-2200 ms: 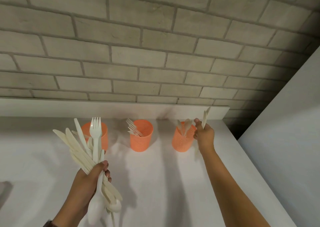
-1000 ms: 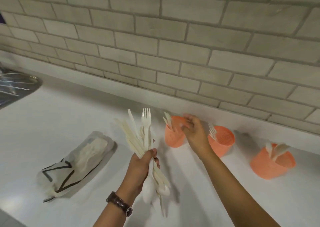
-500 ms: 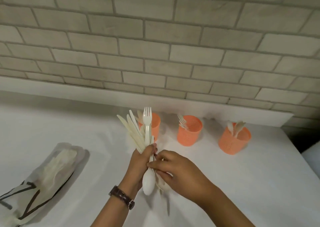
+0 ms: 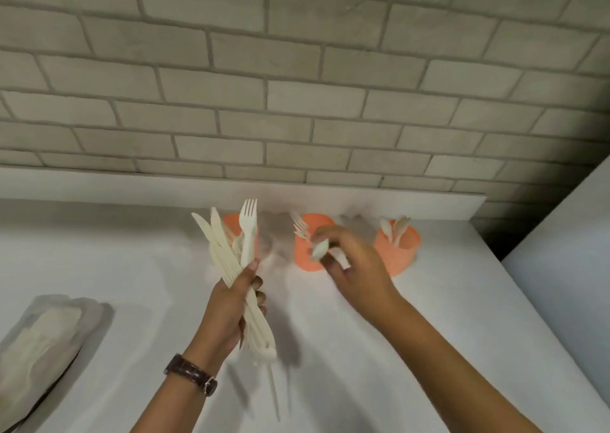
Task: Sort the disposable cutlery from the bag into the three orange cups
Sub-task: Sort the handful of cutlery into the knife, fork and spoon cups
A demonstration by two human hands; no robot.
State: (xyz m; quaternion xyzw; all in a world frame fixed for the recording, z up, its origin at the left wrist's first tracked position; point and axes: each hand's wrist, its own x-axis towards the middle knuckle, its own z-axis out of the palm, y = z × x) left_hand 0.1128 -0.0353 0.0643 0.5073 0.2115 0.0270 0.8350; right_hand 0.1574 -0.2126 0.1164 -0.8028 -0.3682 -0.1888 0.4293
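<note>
My left hand [image 4: 231, 307] grips a bundle of cream plastic cutlery [image 4: 231, 254], knives and a fork pointing up. My right hand [image 4: 353, 261], blurred, holds a single spoon [image 4: 320, 249] in front of the middle cup. Three orange cups stand in a row by the wall: the left cup [image 4: 231, 223] mostly hidden behind the bundle, the middle cup [image 4: 305, 257] holding forks, the right cup [image 4: 401, 251] holding spoons. The bag [image 4: 39, 343] lies at the left with more cutlery inside.
The white counter [image 4: 363, 366] ends at a raised ledge under the brick wall [image 4: 297, 85]. A white panel [image 4: 567, 284] rises at the right edge. A watch sits on my left wrist.
My right hand has drawn a spoon out of the bundle and moved up and right toward the cups. The view has shifted right, with the bag now at the left edge.
</note>
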